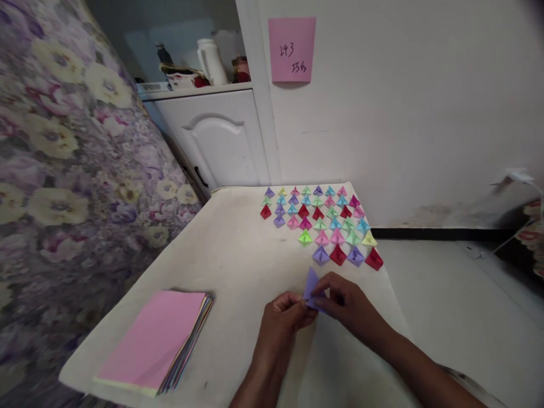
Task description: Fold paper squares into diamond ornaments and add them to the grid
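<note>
Between my two hands is a piece of folded purple paper, held just above the table. My left hand pinches its lower left edge with thumb and fingers. On the other side my right hand has its fingers closed on the paper's right part. One pointed flap stands up between the hands; the lower folds are partly hidden by my fingers. Beyond them, several rows of small folded paper pieces in red, purple, green, pink, blue and yellow lie on the table.
A stack of coloured paper, pink on top, lies at the table's left front. The cream-covered table meets a white cabinet and wall. A floral curtain hangs at left. A pink note is on the wall.
</note>
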The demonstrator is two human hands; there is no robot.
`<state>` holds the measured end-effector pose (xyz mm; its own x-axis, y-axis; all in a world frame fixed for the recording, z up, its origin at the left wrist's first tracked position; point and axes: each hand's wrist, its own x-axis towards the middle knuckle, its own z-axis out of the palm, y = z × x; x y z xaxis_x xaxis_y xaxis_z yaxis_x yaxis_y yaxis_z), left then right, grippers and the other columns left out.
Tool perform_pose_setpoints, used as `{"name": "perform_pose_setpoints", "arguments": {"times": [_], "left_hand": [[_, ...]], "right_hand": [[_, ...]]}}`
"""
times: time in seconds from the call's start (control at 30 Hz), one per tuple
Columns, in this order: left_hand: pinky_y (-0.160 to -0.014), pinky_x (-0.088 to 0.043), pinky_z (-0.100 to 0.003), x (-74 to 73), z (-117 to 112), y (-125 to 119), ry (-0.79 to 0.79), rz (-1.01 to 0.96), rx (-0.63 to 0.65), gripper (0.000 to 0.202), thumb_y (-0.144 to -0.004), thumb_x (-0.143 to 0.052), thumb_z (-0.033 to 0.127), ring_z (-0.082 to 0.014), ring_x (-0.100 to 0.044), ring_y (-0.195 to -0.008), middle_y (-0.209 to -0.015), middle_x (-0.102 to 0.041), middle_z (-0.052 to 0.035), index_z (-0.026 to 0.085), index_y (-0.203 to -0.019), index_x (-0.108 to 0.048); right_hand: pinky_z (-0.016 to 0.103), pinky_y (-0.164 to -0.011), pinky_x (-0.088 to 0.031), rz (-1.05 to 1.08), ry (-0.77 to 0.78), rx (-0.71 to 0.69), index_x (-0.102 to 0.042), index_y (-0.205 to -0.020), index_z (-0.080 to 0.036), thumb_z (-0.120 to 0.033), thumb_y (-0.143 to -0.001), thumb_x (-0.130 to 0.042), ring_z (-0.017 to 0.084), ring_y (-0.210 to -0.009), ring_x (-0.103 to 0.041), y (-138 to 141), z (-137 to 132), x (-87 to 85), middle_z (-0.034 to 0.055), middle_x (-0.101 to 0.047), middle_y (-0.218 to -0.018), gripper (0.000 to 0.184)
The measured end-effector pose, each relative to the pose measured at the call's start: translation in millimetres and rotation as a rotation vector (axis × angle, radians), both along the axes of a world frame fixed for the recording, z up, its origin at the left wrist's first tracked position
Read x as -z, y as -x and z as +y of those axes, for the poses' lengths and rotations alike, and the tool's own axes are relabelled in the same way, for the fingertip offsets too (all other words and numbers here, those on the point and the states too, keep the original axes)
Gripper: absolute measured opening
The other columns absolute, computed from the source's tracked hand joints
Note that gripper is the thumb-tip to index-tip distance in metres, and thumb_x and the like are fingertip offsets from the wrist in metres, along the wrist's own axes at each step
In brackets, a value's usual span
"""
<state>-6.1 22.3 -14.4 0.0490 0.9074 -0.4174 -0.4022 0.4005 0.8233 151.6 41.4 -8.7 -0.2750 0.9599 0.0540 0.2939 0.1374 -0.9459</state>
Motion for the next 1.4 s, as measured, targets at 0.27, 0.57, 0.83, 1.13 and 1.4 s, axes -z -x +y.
{"name": "perform_pose_setpoints", "arguments": {"times": [0.27,0.57,0.83,1.13,1.4], "left_hand": [[-0.061,-0.048,-0.024,-1.5,-1.1,-1.5,-0.009,0.067,0.046,0.02,-0.055,-0.078,0.026,-0.0135,-0.062,-0.057,-0.059,-0.068,-0.0046,0.012,-0.059,-0.064],[-0.061,-0.049,-0.023,3.6,-1.0,0.7,-0.021,0.023,0.055,0.017,-0.06,-0.075,0.024,-0.0132,-0.063,-0.058,-0.06,-0.068,-0.0047,0.012,-0.062,-0.063],[-0.061,-0.049,-0.025,0.0,-0.5,-1.3,-0.041,0.091,0.078,0.016,-0.061,-0.073,0.023,-0.0136,-0.063,-0.057,-0.058,-0.068,-0.0044,0.012,-0.061,-0.062],[-0.06,-0.048,-0.025,-0.9,-0.9,-2.2,-0.094,0.168,0.066,0.016,-0.06,-0.073,0.023,-0.013,-0.061,-0.055,-0.055,-0.067,-0.0028,0.012,-0.059,-0.061],[-0.062,-0.049,-0.027,-0.3,-0.4,-2.7,-0.094,0.181,0.066,0.013,-0.061,-0.071,0.022,-0.0135,-0.061,-0.056,-0.055,-0.067,-0.0025,0.012,-0.059,-0.062]], "right_hand": [[0.021,-0.049,-0.032,-0.066,0.006,0.009,-0.058,-0.071,-0.019,-0.023,-0.076,-0.058,0.01,-0.053,-0.041,0.4,1.9,6.0,-0.0046,-0.048,-0.057,0.006],[0.022,-0.053,-0.035,-0.076,-0.082,-0.064,-0.059,-0.078,-0.021,-0.018,-0.077,-0.057,0.01,-0.057,-0.044,-1.8,0.5,-1.6,-0.0029,-0.053,-0.073,0.003],[0.022,-0.054,-0.034,-0.113,-0.09,-0.098,-0.054,-0.072,-0.019,-0.013,-0.077,-0.054,0.01,-0.059,-0.044,-1.7,-0.3,-1.0,-0.0029,-0.053,-0.072,0.008],[0.022,-0.057,-0.035,-0.184,-0.134,-0.06,-0.051,-0.073,-0.019,-0.01,-0.077,-0.052,0.01,-0.062,-0.046,1.0,-2.5,3.3,-0.0027,-0.054,-0.075,0.011],[0.022,-0.057,-0.034,-0.199,-0.13,-0.036,-0.049,-0.075,-0.02,-0.009,-0.077,-0.051,0.011,-0.062,-0.046,2.4,-3.4,6.7,-0.0023,-0.055,-0.075,0.011]]}}
